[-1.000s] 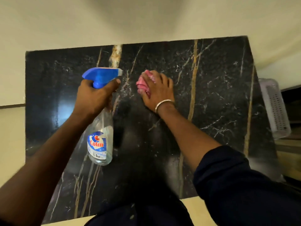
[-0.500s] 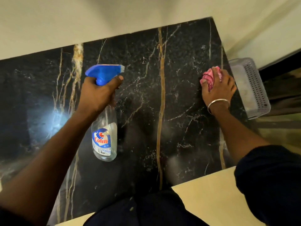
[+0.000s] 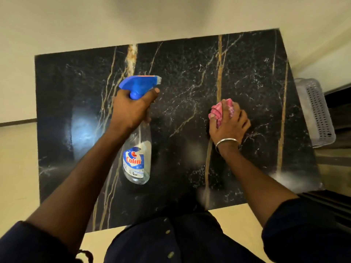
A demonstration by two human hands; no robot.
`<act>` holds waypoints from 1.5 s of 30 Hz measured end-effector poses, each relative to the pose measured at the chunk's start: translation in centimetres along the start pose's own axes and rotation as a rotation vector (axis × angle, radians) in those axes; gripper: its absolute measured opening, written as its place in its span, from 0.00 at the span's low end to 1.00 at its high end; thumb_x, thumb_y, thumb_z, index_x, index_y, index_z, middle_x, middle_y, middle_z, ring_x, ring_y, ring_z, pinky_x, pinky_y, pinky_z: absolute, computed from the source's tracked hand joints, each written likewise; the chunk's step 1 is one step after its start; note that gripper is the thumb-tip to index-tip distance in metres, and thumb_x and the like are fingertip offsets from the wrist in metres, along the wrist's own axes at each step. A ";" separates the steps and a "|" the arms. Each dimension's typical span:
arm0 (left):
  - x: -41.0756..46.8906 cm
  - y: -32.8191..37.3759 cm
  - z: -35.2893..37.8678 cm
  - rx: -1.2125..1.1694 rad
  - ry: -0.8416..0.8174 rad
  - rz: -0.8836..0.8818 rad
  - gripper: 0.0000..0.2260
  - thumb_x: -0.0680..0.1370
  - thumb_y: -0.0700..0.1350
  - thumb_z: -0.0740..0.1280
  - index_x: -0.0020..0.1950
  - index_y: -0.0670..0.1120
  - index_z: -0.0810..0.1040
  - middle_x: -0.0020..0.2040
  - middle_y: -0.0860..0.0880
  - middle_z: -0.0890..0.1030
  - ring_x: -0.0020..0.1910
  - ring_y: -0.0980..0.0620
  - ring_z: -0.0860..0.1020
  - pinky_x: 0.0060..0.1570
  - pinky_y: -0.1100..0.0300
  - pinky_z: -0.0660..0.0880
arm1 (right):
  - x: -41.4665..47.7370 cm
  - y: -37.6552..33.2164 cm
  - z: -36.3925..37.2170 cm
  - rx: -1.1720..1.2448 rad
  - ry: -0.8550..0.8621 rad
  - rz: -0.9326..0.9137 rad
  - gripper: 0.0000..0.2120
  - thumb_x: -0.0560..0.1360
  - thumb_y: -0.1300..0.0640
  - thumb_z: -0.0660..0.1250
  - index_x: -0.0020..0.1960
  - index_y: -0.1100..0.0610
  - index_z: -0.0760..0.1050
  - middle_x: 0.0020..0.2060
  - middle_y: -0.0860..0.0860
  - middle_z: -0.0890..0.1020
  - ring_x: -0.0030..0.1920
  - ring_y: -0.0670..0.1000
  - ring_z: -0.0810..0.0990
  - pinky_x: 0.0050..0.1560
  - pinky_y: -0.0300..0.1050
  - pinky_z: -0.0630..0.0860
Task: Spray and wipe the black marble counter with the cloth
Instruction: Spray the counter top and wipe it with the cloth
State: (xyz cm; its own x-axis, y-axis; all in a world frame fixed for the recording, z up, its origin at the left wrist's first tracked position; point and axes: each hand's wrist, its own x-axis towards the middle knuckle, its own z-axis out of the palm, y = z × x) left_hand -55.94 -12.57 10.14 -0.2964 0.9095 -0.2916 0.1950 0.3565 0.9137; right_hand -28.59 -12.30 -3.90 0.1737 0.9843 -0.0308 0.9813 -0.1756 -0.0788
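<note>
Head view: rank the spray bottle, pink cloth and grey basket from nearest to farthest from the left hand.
1. spray bottle, gripped in the left hand.
2. pink cloth, rightward, in the right hand.
3. grey basket, past the counter's right edge.

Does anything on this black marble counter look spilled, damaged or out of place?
Nothing stands out. The left hand holds the spray bottle over the counter; the right hand presses the pink cloth on it. Pale patches near the front edge may be spray or glare.
</note>
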 end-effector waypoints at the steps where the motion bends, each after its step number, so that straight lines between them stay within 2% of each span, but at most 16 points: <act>1: -0.2 0.0 -0.6 -0.001 -0.003 0.002 0.16 0.76 0.52 0.72 0.50 0.38 0.78 0.32 0.47 0.78 0.26 0.51 0.76 0.31 0.55 0.77 | -0.4 -1.2 0.0 0.000 -0.011 -0.024 0.32 0.75 0.38 0.55 0.77 0.46 0.60 0.73 0.56 0.65 0.68 0.64 0.65 0.66 0.63 0.61; 5: -1.2 -0.2 -3.7 -0.001 0.020 0.008 0.18 0.76 0.53 0.72 0.55 0.40 0.77 0.35 0.47 0.79 0.30 0.52 0.77 0.33 0.55 0.77 | -3.0 -7.1 0.0 0.003 -0.058 -0.176 0.32 0.76 0.38 0.55 0.77 0.47 0.60 0.72 0.57 0.66 0.68 0.63 0.66 0.66 0.63 0.62; 8: -2.1 -0.3 -5.5 0.012 0.086 -0.018 0.21 0.71 0.58 0.73 0.52 0.42 0.79 0.36 0.46 0.80 0.32 0.48 0.78 0.37 0.46 0.81 | -5.4 -11.6 0.2 0.016 -0.110 -0.328 0.32 0.75 0.38 0.56 0.77 0.46 0.60 0.71 0.56 0.66 0.68 0.62 0.66 0.66 0.62 0.62; 10: -2.6 -0.6 -6.9 0.026 0.126 -0.042 0.17 0.71 0.57 0.73 0.49 0.44 0.80 0.35 0.47 0.81 0.32 0.48 0.79 0.39 0.41 0.82 | -7.3 -14.3 0.5 0.045 -0.138 -0.431 0.32 0.74 0.38 0.57 0.77 0.46 0.60 0.71 0.55 0.65 0.68 0.61 0.65 0.66 0.62 0.62; 13: -3.6 -0.9 -8.6 0.045 0.143 -0.031 0.18 0.71 0.58 0.72 0.50 0.45 0.80 0.37 0.43 0.82 0.33 0.47 0.80 0.41 0.37 0.81 | -10.7 -17.3 1.0 0.055 -0.169 -0.561 0.34 0.73 0.37 0.57 0.77 0.45 0.59 0.73 0.55 0.64 0.70 0.60 0.63 0.67 0.62 0.61; 16: -4.4 -1.3 -9.6 0.062 0.141 -0.011 0.22 0.71 0.60 0.72 0.51 0.42 0.79 0.39 0.37 0.81 0.31 0.44 0.79 0.38 0.37 0.80 | -13.6 -17.5 1.3 0.056 -0.187 -0.706 0.33 0.74 0.37 0.58 0.76 0.45 0.61 0.73 0.54 0.64 0.70 0.60 0.63 0.67 0.61 0.60; 21: -5.2 -1.5 -9.4 0.050 0.072 -0.008 0.22 0.73 0.57 0.71 0.52 0.38 0.79 0.37 0.38 0.80 0.30 0.46 0.78 0.37 0.42 0.81 | -14.6 -12.9 1.0 0.072 -0.207 -0.797 0.35 0.73 0.37 0.61 0.77 0.43 0.60 0.74 0.51 0.64 0.71 0.58 0.65 0.68 0.59 0.60; 25: -5.5 -1.4 -8.8 0.067 -0.004 0.033 0.17 0.77 0.53 0.71 0.53 0.39 0.79 0.36 0.43 0.79 0.30 0.49 0.78 0.37 0.50 0.79 | -14.2 -6.7 0.0 0.028 -0.199 -0.627 0.33 0.72 0.38 0.61 0.76 0.42 0.61 0.73 0.51 0.67 0.69 0.58 0.66 0.66 0.58 0.61; 29: -5.7 -0.8 -8.4 0.071 -0.059 0.064 0.19 0.75 0.55 0.71 0.53 0.39 0.78 0.36 0.46 0.79 0.31 0.51 0.78 0.37 0.50 0.79 | -13.0 1.0 -1.0 0.031 -0.140 -0.332 0.32 0.72 0.39 0.60 0.75 0.43 0.63 0.71 0.53 0.67 0.67 0.59 0.67 0.66 0.60 0.63; 32: -5.8 -0.7 -8.0 0.084 -0.078 0.104 0.16 0.78 0.50 0.70 0.54 0.38 0.78 0.35 0.46 0.78 0.30 0.52 0.77 0.35 0.53 0.79 | -11.8 6.2 -1.5 0.044 -0.098 -0.126 0.31 0.74 0.40 0.59 0.76 0.45 0.60 0.71 0.55 0.66 0.68 0.62 0.66 0.67 0.64 0.63; 36: -6.3 -0.7 -8.2 0.124 -0.080 0.133 0.13 0.78 0.50 0.70 0.53 0.41 0.78 0.33 0.49 0.78 0.28 0.56 0.78 0.32 0.60 0.77 | -10.0 10.1 -1.5 0.035 -0.052 0.122 0.32 0.75 0.39 0.53 0.76 0.49 0.60 0.72 0.57 0.65 0.69 0.66 0.63 0.67 0.68 0.60; 41: -7.0 -0.7 -9.6 0.096 -0.072 0.150 0.15 0.77 0.54 0.71 0.53 0.43 0.78 0.34 0.47 0.79 0.30 0.52 0.78 0.36 0.51 0.80 | -6.7 9.7 -2.6 0.138 -0.042 0.410 0.31 0.78 0.40 0.54 0.77 0.53 0.62 0.74 0.56 0.63 0.71 0.67 0.61 0.70 0.68 0.57; 43: -7.2 -0.9 -10.0 0.072 -0.066 0.159 0.14 0.78 0.52 0.71 0.55 0.42 0.78 0.36 0.45 0.80 0.30 0.51 0.79 0.36 0.53 0.80 | -5.9 8.0 -3.2 0.134 -0.075 0.438 0.29 0.80 0.42 0.54 0.77 0.54 0.62 0.74 0.58 0.63 0.70 0.68 0.62 0.69 0.66 0.58; 45: -7.5 -1.0 -10.2 0.044 -0.067 0.164 0.16 0.78 0.51 0.70 0.57 0.41 0.77 0.37 0.45 0.79 0.30 0.51 0.78 0.34 0.55 0.79 | -5.8 5.2 -3.4 0.115 -0.118 0.273 0.26 0.81 0.45 0.57 0.77 0.53 0.62 0.72 0.57 0.65 0.68 0.66 0.65 0.67 0.64 0.62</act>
State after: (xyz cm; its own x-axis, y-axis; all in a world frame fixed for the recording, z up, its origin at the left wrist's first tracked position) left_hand -63.43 -21.88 14.30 -0.1947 0.9679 -0.1586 0.2765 0.2093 0.9380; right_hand -24.17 -18.91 -0.79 0.4122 0.8928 -0.1813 0.8826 -0.4407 -0.1634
